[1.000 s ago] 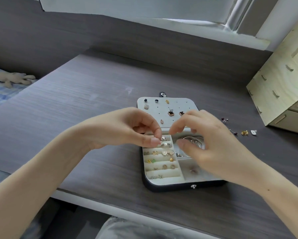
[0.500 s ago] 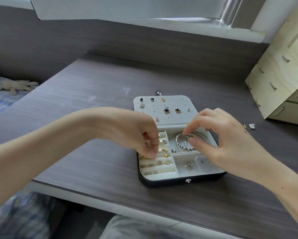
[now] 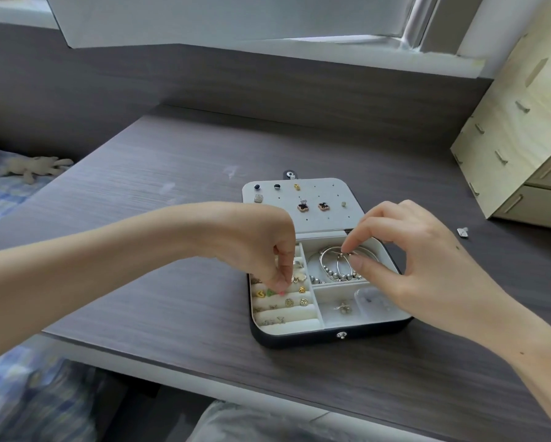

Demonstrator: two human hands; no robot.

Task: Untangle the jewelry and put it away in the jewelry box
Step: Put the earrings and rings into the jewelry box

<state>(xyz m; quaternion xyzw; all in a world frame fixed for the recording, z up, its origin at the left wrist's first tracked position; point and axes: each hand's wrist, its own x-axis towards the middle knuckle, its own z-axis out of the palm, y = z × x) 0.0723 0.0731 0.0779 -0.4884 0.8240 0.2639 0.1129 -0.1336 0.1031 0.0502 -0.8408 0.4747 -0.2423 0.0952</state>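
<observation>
The dark jewelry box [image 3: 331,338] lies open on the desk, and its pale lid [image 3: 331,193] lies flat behind it with several studs pinned in it. My left hand [image 3: 261,240] reaches down into the ring rolls [image 3: 287,314] on the box's left side. Its curled fingertips pinch a small gold piece [image 3: 298,277] among several earrings. My right hand [image 3: 421,260] hovers over the back right compartment, where thumb and forefinger pinch the silver bracelets [image 3: 328,266] lying there. A small charm [image 3: 342,307] and a clear bag [image 3: 373,301] sit in the front compartments.
A loose silver piece [image 3: 462,231] lies on the dark wood desk [image 3: 172,250], right of the box. A pale wooden drawer chest [image 3: 516,138] stands at the far right. Off the desk's left edge, a stuffed toy [image 3: 38,165] lies on a checked bed.
My left hand has dropped from above the box's hinge down into the ring rolls. My right hand has shifted right, and its fingertips have closed on the bracelets.
</observation>
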